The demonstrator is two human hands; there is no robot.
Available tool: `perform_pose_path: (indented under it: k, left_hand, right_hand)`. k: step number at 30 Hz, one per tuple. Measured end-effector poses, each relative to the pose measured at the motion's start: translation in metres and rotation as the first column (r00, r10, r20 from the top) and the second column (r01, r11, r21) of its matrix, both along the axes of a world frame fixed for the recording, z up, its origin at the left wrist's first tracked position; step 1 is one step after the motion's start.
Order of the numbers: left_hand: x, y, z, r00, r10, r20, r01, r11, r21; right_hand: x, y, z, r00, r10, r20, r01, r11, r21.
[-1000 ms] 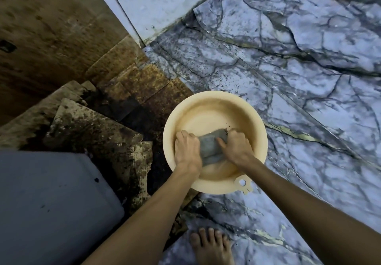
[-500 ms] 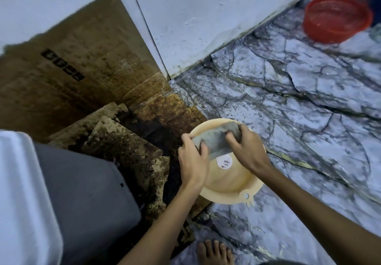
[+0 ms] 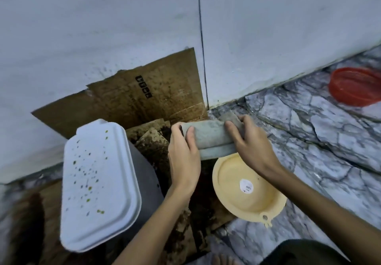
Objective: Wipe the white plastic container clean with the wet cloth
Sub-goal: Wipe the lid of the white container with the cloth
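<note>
Both hands hold the folded gray cloth [image 3: 212, 138] up over the floor [image 3: 309, 141]. The left hand [image 3: 184, 153] grips its left end, the right hand [image 3: 250, 147] its right end. The white container [image 3: 99, 184] sits below, left of them.

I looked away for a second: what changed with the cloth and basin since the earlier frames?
Both hands, left hand and right hand, lifted the grey cloth up out of the yellow basin and now hold it stretched above it. The grip on the cloth and the basin's place on the floor stayed the same.

1 head-worn view, steeply down and forward, close over the floor [image 3: 309, 141] by the wall [image 3: 288, 27].
</note>
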State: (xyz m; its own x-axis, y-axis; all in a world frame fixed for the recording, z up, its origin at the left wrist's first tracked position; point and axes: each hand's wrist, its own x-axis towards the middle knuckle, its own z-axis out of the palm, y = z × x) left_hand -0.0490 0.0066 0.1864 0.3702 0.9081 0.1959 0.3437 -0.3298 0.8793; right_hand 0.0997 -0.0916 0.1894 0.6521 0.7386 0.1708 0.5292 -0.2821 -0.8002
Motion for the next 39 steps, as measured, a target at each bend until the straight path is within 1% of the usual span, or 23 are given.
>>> perform_pose_path:
  k: [2,6,10,13,18,22,25,28,29,31,32,34,35,36,37,39]
  left_hand:
    - [-0.025,0.010,0.022,0.999,0.006,0.041,-0.008,0.999,0.051]
    - [-0.078,0.027,0.053,0.998,0.049,0.034,-0.053,0.991,0.121]
    - [-0.137,0.043,0.063,0.995,0.095,0.043,-0.100,0.984,0.145]
    - [-0.180,0.051,0.060,0.993,0.121,0.003,-0.120,0.981,0.151]
    - [-0.239,0.063,0.046,0.974,0.189,-0.125,-0.167,0.971,0.170]
    - [-0.269,0.069,0.034,0.944,0.216,-0.249,-0.182,0.971,0.153]
    - [-0.280,0.072,0.025,0.882,0.214,-0.421,-0.166,0.975,0.148]
    - [-0.285,0.076,0.014,0.774,0.233,-0.589,-0.134,0.969,0.208]
    - [-0.286,0.076,0.010,0.742,0.242,-0.625,-0.121,0.965,0.231]
    - [-0.287,0.076,0.001,0.726,0.260,-0.637,-0.100,0.956,0.276]
    - [-0.288,0.076,-0.004,0.733,0.267,-0.626,-0.094,0.951,0.296]
    - [-0.291,0.077,-0.011,0.762,0.265,-0.591,-0.097,0.949,0.300]
    - [-0.292,0.078,-0.013,0.786,0.252,-0.565,-0.105,0.954,0.280]
    - [-0.294,0.079,-0.014,0.811,0.231,-0.537,-0.107,0.962,0.251]
    - [-0.297,0.079,-0.015,0.836,0.202,-0.509,-0.102,0.971,0.218]
    - [-0.302,0.077,-0.018,0.880,0.131,-0.457,-0.068,0.986,0.152]
  right_hand:
    - [-0.019,0.012,0.021,0.999,0.009,0.031,-0.010,0.999,0.035]
    - [-0.064,0.040,0.048,0.999,0.043,0.011,-0.044,0.993,0.108]
    - [-0.117,0.063,0.058,0.988,0.147,0.056,-0.153,0.980,0.130]
    - [-0.156,0.078,0.055,0.977,0.207,0.058,-0.212,0.972,0.102]
    - [-0.212,0.093,0.042,0.970,0.244,0.020,-0.244,0.969,0.034]
    - [-0.236,0.099,0.029,0.963,0.242,0.116,-0.229,0.967,-0.112]
    - [-0.246,0.100,0.020,0.953,0.237,0.190,-0.196,0.958,-0.211]
    - [-0.248,0.099,0.012,0.949,0.210,0.237,-0.149,0.956,-0.253]
    - [-0.248,0.099,0.010,0.947,0.204,0.250,-0.138,0.956,-0.260]
    - [-0.246,0.097,0.007,0.929,0.203,0.311,-0.125,0.960,-0.252]
    - [-0.245,0.096,0.006,0.906,0.210,0.368,-0.125,0.963,-0.240]
    - [-0.243,0.099,0.006,0.829,0.272,0.488,-0.171,0.955,-0.242]
    - [-0.241,0.103,0.006,0.779,0.334,0.531,-0.236,0.940,-0.244]
    - [-0.238,0.107,0.008,0.711,0.413,0.569,-0.336,0.910,-0.241]
    - [-0.235,0.113,0.011,0.620,0.500,0.604,-0.451,0.858,-0.248]
    - [-0.233,0.125,0.013,0.405,0.672,0.620,-0.640,0.693,-0.332]
